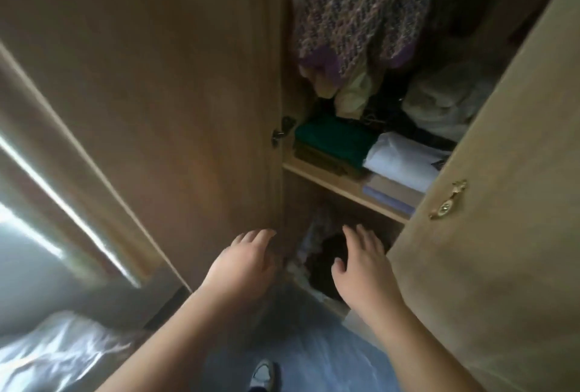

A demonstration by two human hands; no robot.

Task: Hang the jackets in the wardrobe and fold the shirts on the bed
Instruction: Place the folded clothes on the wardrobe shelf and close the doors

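I stand in front of an open wooden wardrobe point(348, 186). A purple and grey knitted garment point(361, 5) hangs inside at the top, with pale garments under it. On the shelf lie a folded green item point(332, 137) and a folded white shirt point(405, 161). My left hand point(243, 261) is empty with fingers apart, next to the edge of the left door point(157, 93). My right hand point(364, 261) is also empty and spread, in front of the dark lower compartment point(326, 253).
The right door point(489, 234) stands open close to my right arm and carries a brass handle point(448, 200). A bed with pale bedding point(53, 357) is at the lower left. The floor is bluish, and my shoe point(263, 374) shows at the bottom.
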